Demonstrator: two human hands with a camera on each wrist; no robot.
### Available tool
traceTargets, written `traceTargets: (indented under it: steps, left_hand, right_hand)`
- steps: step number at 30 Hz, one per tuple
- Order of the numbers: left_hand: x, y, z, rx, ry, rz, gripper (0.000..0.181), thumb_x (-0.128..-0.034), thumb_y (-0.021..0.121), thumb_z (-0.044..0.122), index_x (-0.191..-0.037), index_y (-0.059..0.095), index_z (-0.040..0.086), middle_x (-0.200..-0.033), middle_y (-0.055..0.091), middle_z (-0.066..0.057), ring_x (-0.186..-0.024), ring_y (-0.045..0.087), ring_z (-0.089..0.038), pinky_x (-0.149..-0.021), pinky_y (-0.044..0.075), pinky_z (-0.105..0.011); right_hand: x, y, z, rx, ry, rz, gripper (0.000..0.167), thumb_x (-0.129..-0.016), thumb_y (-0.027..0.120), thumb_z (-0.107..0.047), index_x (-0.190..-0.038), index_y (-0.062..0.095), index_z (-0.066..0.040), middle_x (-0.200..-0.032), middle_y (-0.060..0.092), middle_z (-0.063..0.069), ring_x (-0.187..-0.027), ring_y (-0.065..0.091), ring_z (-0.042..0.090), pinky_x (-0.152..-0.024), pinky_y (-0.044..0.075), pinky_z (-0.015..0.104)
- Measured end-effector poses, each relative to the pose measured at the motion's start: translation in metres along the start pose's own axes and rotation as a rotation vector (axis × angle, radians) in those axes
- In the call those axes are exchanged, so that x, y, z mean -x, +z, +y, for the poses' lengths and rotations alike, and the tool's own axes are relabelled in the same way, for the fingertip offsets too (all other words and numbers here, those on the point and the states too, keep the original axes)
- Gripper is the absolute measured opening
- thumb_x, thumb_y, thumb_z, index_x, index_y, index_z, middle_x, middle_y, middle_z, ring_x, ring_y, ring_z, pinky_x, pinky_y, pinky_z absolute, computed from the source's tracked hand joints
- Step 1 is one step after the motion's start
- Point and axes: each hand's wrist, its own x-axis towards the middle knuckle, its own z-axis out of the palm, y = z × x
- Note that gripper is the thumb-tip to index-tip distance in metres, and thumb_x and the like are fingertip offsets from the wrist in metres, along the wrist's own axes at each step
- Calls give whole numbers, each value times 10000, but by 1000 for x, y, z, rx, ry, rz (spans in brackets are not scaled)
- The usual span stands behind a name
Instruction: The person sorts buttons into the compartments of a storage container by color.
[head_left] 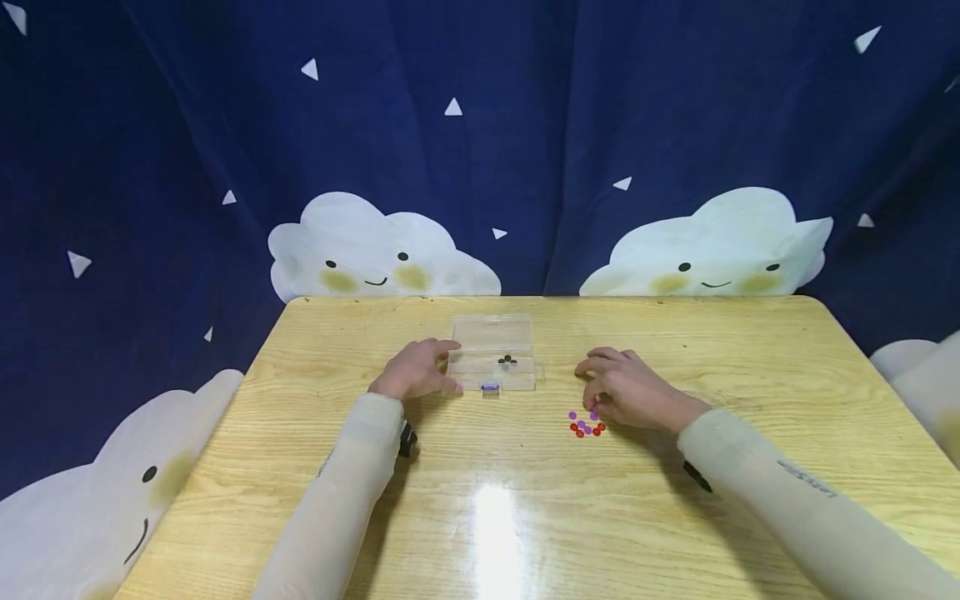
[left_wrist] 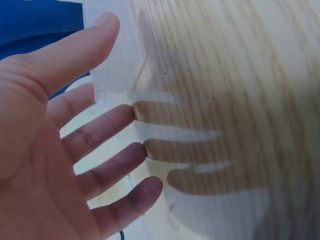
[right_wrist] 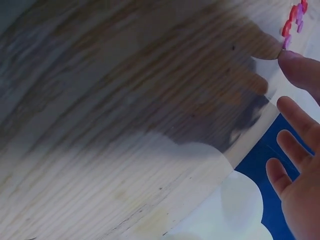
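Note:
A clear plastic box (head_left: 491,379) lies on the table with its lid (head_left: 491,331) raised at the back. Several small black pieces (head_left: 507,360) sit in its right part. My left hand (head_left: 420,369) rests against the box's left side, thumb near the front corner; the left wrist view shows its fingers spread and nearly straight. Right of the box, several small flat discs lie in a cluster, some purple (head_left: 581,424), some red (head_left: 596,432). My right hand (head_left: 626,390) hovers over them, loosely bent, one fingertip at a purple disc (right_wrist: 286,42). Nothing is visibly pinched.
The wooden table (head_left: 360,333) has a glossy light reflection (head_left: 495,533) near its front. A dark blue curtain (head_left: 525,150) with white clouds (head_left: 375,250) hangs behind the table's back edge and along the sides.

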Motion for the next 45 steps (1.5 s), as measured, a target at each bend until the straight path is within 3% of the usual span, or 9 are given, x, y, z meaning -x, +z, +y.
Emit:
traceTargets:
  steps: [7, 24, 36, 45]
  left_hand:
    - [1, 0, -1, -10, 2, 3, 815, -811, 810, 379, -1515, 414, 269, -1474, 543, -77, -1390, 474, -328, -1119, 426, -538]
    - [2, 1, -2, -15, -3, 9, 808, -812, 810, 373, -1512, 422, 263, -1466, 547, -85, -1380, 482, -338, -1108, 429, -557]
    - [1, 1, -3, -20, 10, 22, 803, -813, 808, 378, -1509, 425, 263, -1459, 554, -81, -1369, 493, -337, -1104, 435, -552]
    - [1, 1, -1, -25, 14, 22, 796, -819, 802, 382, -1509, 424, 264, -1464, 552, -78, -1382, 481, -334, -1112, 430, -545]
  right_hand:
    - [-7, -3, -3, 6, 32, 21, 185, -797, 781, -102, -739, 720, -267, -1261, 671, 87, -1254, 533, 330, -868, 476, 561]
    - [-29, -1, -8, 15, 86, 70, 80, -827, 783, -154, -806, 760, -227, -1236, 687, 108, -1225, 555, 339, -882, 479, 573]
    - [-45, 2, -10, 11, 133, 151, 56, -821, 790, -172, -819, 756, -217, -1224, 688, 115, -1215, 545, 352, -894, 450, 587]
    - [-55, 0, -14, -30, 203, 133, 68, -860, 727, -142, -857, 767, -197, -1270, 668, 104, -1258, 520, 359, -961, 418, 623]
